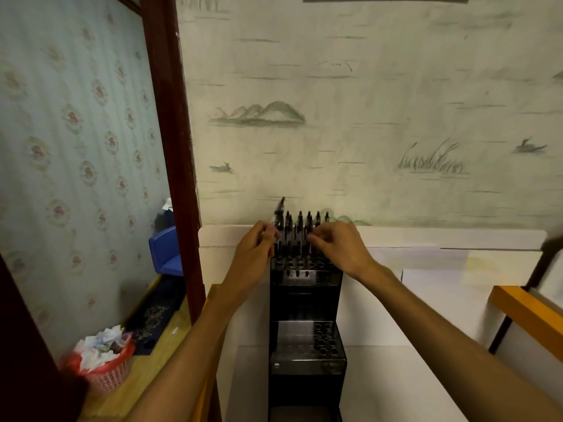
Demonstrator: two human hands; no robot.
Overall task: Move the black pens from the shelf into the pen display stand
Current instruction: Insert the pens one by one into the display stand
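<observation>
A black pen [277,212] sits just above the middle of the frame, tilted with its tip pointing up and slightly right, pinched in the curled fingers of the left hand [255,249]. That hand is at the upper left corner of the pen stand [306,330], a tall black stepped rack that runs from the frame's centre down to its bottom edge. More black pens [304,223] stand upright in the holes of the stand's top tier, in rows against the wall. The right hand [338,243] reaches in from the lower right, its fingers curled down among these upright pens; whether it actually grips one cannot be told. Lower tiers of the stand show open round holes, some near the right side of the middle tier.

The stand rests on a white shelf [426,300] below a wall painted with hills, reeds and birds. At the left, a dark red post [170,117] splits off floral wallpaper. A blue box [166,251] sits left of centre, and a pink basket [106,367] full of crumpled paper lies at lower left.
</observation>
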